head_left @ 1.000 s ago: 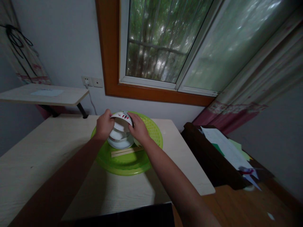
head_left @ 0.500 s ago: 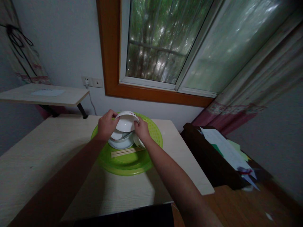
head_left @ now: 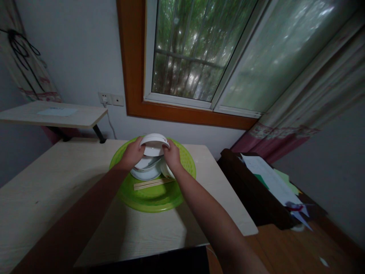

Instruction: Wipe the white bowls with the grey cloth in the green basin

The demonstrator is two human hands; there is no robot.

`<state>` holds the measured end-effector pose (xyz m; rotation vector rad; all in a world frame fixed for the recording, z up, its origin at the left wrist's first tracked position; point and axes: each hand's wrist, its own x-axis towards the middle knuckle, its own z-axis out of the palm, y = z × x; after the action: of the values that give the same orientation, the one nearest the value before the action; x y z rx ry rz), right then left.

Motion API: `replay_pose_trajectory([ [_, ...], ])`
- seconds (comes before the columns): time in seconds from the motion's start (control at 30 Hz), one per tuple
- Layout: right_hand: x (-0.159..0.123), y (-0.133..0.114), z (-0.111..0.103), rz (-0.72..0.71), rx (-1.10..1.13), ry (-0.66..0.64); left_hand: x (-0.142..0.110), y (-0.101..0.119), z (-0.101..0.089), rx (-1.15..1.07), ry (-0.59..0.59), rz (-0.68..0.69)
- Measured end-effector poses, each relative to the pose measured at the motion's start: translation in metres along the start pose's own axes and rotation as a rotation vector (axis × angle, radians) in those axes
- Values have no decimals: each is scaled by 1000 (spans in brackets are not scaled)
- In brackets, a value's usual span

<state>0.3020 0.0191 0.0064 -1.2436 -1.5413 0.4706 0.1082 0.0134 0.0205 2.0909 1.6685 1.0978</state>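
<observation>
A white bowl [head_left: 154, 147] is tilted on edge between my two hands, its opening facing me. My left hand [head_left: 133, 153] grips its left rim and my right hand [head_left: 172, 154] its right rim. Below it, other white dishes [head_left: 146, 174] sit stacked in a green plastic basin [head_left: 151, 205]. A white cup or small bowl [head_left: 167, 170] lies partly hidden behind my right hand. In front of the dishes, several wooden chopsticks [head_left: 152, 184] lie together in the basin.
The basin stands on a light wooden table [head_left: 211, 182] below a window. A raised shelf [head_left: 54, 114] with a paper on it is at the left. Right of the table is a dark brown piece of furniture [head_left: 245, 190] with papers.
The bowl has shifted slightly right and tipped further, so less of its inside shows. My left hand has moved right and a little lower with it.
</observation>
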Motion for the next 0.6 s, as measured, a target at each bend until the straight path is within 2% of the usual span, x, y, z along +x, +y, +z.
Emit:
replay_pose_trajectory([
  [0.1,-2,-4,-2,-116,-30,-29,0,1,-3,68,3,24],
  [0.27,-7,-14,-3,-271,-113,-77,-2,6,-6,238,-10,-11],
  [0.47,-16,-32,0,-573,-207,-189,-5,12,-10,315,-32,-43],
  [0.6,-18,-36,0,-592,-276,-161,-7,18,-14,314,-33,-59],
])
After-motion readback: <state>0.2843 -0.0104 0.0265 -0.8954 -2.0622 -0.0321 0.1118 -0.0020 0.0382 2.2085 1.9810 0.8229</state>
